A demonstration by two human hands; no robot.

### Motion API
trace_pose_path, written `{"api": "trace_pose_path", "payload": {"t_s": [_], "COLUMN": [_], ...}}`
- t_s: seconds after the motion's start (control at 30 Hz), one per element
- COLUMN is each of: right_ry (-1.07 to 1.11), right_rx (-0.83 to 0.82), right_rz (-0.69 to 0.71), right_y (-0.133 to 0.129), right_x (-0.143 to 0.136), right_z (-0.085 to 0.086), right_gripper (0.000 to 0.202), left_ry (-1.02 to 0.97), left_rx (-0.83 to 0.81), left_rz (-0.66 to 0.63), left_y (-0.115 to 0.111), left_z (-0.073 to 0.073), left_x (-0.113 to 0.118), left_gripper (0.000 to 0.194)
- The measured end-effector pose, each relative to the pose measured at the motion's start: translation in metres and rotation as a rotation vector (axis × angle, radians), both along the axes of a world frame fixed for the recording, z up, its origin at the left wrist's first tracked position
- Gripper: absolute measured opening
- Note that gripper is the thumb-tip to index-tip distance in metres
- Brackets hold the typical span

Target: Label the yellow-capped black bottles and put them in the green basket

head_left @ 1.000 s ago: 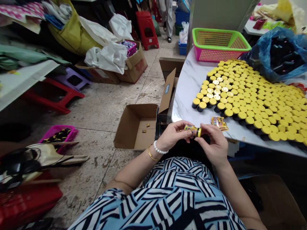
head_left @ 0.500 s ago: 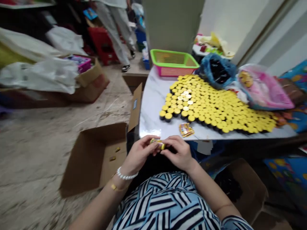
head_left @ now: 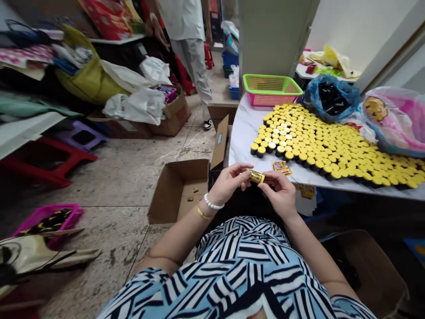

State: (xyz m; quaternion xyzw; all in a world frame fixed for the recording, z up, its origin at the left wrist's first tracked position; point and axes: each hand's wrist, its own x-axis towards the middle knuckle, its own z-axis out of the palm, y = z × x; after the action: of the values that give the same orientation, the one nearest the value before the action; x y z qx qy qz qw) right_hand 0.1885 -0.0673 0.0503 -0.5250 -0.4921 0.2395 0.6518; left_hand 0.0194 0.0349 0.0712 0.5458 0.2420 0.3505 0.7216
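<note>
Between my hands, just off the table's front edge, lies a small yellow-capped jar (head_left: 256, 176) with a yellow printed label around it, held on its side. My left hand (head_left: 229, 182) pinches its left end with thumb and fingers. The cap end, on the right, is gripped by the fingers of my right hand (head_left: 280, 191). Beyond my right hand, a small pile of printed yellow labels (head_left: 281, 167) rests on the white marbled table (head_left: 241, 128). Many black jars with yellow caps (head_left: 318, 141) stand packed together behind it.
An open cardboard box (head_left: 168, 192) on the floor at my left has two small yellow items (head_left: 195, 190) inside. A green-and-pink basket (head_left: 272, 86) and a blue plastic bag (head_left: 332, 99) stand at the table's back. A person (head_left: 191, 57) stands beyond; red stool (head_left: 49, 161) at left.
The view has swung left, so the table and hands appear further right. Both hands still hold the jar, and more of its yellow label shows now. The person beyond has shifted position.
</note>
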Motion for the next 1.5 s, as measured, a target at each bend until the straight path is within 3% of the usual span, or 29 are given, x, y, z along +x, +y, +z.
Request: {"api": "trace_pose_path", "payload": {"t_s": [0.07, 0.2, 0.27, 0.37, 0.5, 0.6, 0.8, 0.87, 1.0, 1.13, 1.27, 1.4, 1.5], "right_ry": [-0.006, 0.317, 0.411, 0.31, -0.045, -0.183, 0.258, 0.249, -0.194, -0.534, -0.416, -0.144, -0.042], "right_rx": [0.01, -0.112, -0.156, -0.081, 0.113, 0.155, -0.083, -0.08, 0.13, 0.264, 0.227, 0.1, 0.078], "right_rz": [-0.005, 0.119, 0.172, 0.126, -0.056, -0.088, 0.094, 0.095, -0.066, -0.078, -0.077, -0.056, 0.002], "right_y": [-0.002, 0.002, 0.004, 0.003, -0.002, -0.004, -0.001, -0.003, -0.009, -0.007, 0.001, 0.004, 0.006], "right_x": [-0.002, -0.008, -0.01, -0.01, -0.005, -0.002, -0.004, -0.004, 0.001, 0.007, 0.004, -0.002, 0.001], "right_z": [-0.001, -0.004, -0.004, -0.003, -0.003, -0.005, -0.002, 0.001, -0.003, -0.014, -0.017, -0.014, -0.017], "right_gripper": [0.032, 0.028, 0.029, 0.033, 0.031, 0.031, 0.031, 0.03, 0.027, 0.03, 0.039, 0.037, 0.034], "left_ry": [0.025, 0.077, 0.088, 0.061, 0.024, 0.049, 0.016, 0.05, 0.19, 0.313, 0.334, 0.059, -0.024], "left_rx": [0.075, 0.381, 0.445, 0.292, 0.017, 0.014, 0.151, 0.199, 0.206, 0.116, 0.098, 0.048, 0.026], "left_rz": [-0.013, 0.084, 0.097, 0.06, 0.072, 0.036, 0.002, -0.045, -0.135, -0.164, -0.14, -0.144, -0.183], "left_y": [-0.003, -0.009, -0.01, -0.009, -0.008, -0.008, -0.009, -0.007, -0.004, -0.003, 0.0, 0.005, 0.011], "left_z": [0.003, 0.013, 0.015, 0.014, 0.006, 0.003, 0.016, 0.022, 0.025, 0.02, 0.013, 0.007, -0.001], "left_x": [-0.004, -0.006, -0.006, -0.004, -0.001, 0.002, 0.005, 0.005, 0.006, 0.01, 0.016, 0.013, 0.005], "left_gripper": [0.04, 0.035, 0.032, 0.039, 0.053, 0.047, 0.044, 0.041, 0.039, 0.045, 0.051, 0.063, 0.064]}}
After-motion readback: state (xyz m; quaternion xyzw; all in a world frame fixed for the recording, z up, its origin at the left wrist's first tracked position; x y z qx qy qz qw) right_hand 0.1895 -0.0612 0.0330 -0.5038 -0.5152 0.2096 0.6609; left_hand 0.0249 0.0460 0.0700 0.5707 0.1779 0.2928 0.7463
